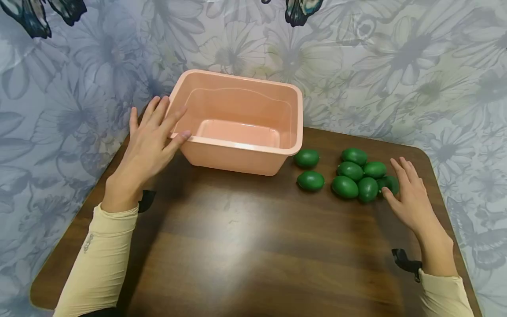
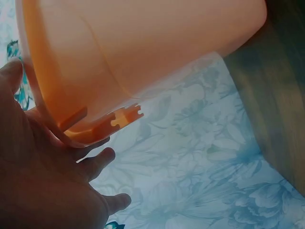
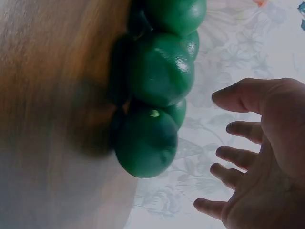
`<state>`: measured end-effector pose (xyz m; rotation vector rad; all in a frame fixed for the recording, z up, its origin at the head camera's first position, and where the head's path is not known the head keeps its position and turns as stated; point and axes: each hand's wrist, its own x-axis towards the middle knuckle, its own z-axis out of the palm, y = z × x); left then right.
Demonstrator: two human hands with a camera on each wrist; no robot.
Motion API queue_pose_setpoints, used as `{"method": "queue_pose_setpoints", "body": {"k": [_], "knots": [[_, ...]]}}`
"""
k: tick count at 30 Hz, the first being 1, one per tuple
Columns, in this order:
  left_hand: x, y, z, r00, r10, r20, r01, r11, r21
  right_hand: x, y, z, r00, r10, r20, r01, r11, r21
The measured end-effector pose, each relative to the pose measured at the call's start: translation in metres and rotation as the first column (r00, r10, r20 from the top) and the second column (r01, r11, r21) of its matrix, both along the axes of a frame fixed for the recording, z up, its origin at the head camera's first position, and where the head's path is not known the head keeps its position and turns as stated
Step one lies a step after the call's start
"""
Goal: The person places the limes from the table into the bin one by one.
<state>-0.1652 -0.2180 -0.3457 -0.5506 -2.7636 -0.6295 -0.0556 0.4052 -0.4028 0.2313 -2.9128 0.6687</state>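
A pale pink plastic basin (image 1: 237, 152), its inside bare, stands at the back left of the wooden table. My left hand (image 1: 150, 141) rests at its left end, thumb and index finger over the rim and the other fingers spread straight outside it. In the left wrist view the basin's wall (image 2: 157, 43) rises beside that hand (image 2: 52, 162). At the back right lies a cluster of glossy, smooth, dark green oval fruits (image 1: 350, 171). Beside its right end is my right hand (image 1: 413, 198), fingers extended and palm bare. The right wrist view shows the nearest fruit (image 3: 147, 143) apart from that hand (image 3: 267, 148).
Two more green fruits (image 1: 310, 181) lie between the basin and the cluster. The brown table (image 1: 253, 246) has rounded corners. Floral cloth (image 1: 396, 79) with butterfly prints surrounds it at the back and sides. Dark straps (image 1: 405, 264) show at both wrists.
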Motion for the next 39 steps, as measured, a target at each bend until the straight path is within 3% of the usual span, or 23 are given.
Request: {"method": "queue_pose_setpoints", "body": {"k": [6,13,19,24,31,36,39], "knots": [[-0.001,-0.005,-0.006,1.0,-0.005,0.007,0.005,1.0,0.016,-0.003,0.002,-0.012,0.999,0.031,0.033,-0.03,0.999,-0.012],[0.007,-0.023,-0.001,1.0,0.017,0.014,-0.017,1.0,0.019,-0.01,-0.012,-0.022,0.996,0.036,0.08,-0.035,0.999,-0.021],[0.014,-0.037,0.005,0.999,0.036,0.008,-0.036,0.998,0.041,-0.019,-0.023,-0.019,0.998,0.011,0.065,-0.01,1.0,-0.007],[0.02,-0.042,0.006,0.998,0.057,0.005,-0.057,0.996,0.061,-0.024,-0.022,-0.012,0.993,-0.027,0.114,0.025,0.999,0.023],[0.016,-0.035,0.01,0.998,0.06,-0.025,-0.056,0.991,0.124,-0.026,-0.012,-0.002,0.982,-0.056,0.181,0.047,0.998,0.049],[0.008,-0.026,0.008,0.997,0.073,-0.021,-0.069,0.985,0.155,-0.03,-0.002,0.002,0.986,-0.094,0.141,0.086,0.994,0.065],[0.004,-0.023,0.007,0.997,0.076,-0.016,-0.072,0.985,0.157,-0.025,0.0,0.003,0.985,-0.143,0.099,0.138,0.989,0.052]]}}
